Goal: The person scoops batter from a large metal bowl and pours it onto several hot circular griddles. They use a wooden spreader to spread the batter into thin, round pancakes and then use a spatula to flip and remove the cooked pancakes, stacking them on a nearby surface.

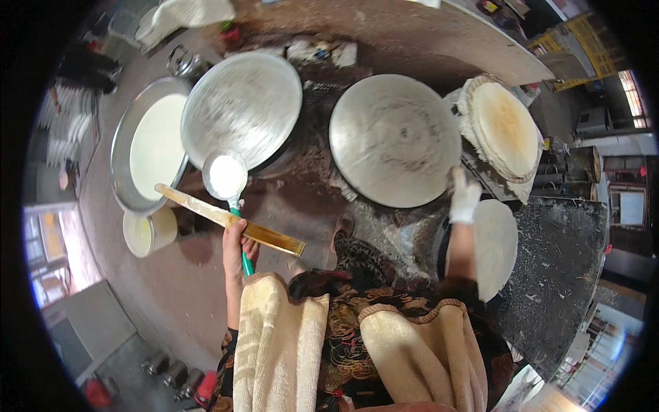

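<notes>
My left hand [241, 239] grips a ladle [225, 176] by its green handle together with a long flat wooden scraper [267, 238]. White batter fills the ladle's bowl, at the near edge of the left round metal griddle [242, 108]. My right hand [465, 195], in a whitish glove, is at the right rim of a second round griddle [394, 139]; its fingers are blurred, and whether they touch the rim cannot be told. A wide metal basin [121, 154] of pale batter [158, 147] stands at the left. Right of the second griddle lies a stack of thin round flatbreads [504, 129].
A white bucket [165, 232] stands below the basin and a metal kettle [188, 64] behind it. A pale round disc [495, 247] lies beside my right forearm, next to a dark worn tabletop [556, 268]. Behind the griddles runs a low wall [391, 31]. A person [85, 67] is at far left.
</notes>
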A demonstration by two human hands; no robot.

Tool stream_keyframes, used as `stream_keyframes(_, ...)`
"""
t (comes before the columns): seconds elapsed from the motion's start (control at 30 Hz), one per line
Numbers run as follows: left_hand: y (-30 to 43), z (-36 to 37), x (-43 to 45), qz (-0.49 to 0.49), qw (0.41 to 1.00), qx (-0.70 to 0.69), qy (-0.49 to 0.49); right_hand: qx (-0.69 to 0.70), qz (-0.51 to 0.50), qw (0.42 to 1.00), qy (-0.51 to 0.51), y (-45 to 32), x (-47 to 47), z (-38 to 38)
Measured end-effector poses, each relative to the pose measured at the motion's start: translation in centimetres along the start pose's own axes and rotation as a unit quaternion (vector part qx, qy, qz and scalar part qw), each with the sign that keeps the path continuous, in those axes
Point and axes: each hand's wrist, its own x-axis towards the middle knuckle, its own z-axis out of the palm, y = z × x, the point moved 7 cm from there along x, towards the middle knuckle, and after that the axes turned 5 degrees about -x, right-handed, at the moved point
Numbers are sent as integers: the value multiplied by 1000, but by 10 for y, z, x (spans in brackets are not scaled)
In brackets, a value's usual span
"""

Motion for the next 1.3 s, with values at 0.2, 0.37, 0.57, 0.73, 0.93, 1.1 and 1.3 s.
stream_keyframes(0.2, 14, -99, -38, 30, 999, 18, 31, 230, 275, 919, -167, -7, -189, 170)
stream_keyframes(0.37, 17, -177, -75, 57, 988, 30, 141, 251, 488, 823, -144, 108, -145, 294)
stream_keyframes(0.57, 9, -241, -96, 72, 968, -32, 236, 193, 580, 780, -134, 126, -107, 338)
stream_keyframes(0.73, 3, -257, -99, 91, 970, -78, 211, 157, 612, 771, -76, 107, -109, 337)
stream_keyframes(0.93, 5, -253, -92, 84, 966, -88, 226, 201, 603, 771, -36, 91, -114, 324)
stream_keyframes(1.1, 3, -260, -103, 89, 960, -111, 241, 224, 554, 801, -38, 94, -122, 336)
stream_keyframes(1.3, -7, -277, -106, 101, 951, -128, 263, 130, 454, 877, -91, 86, -162, 422)
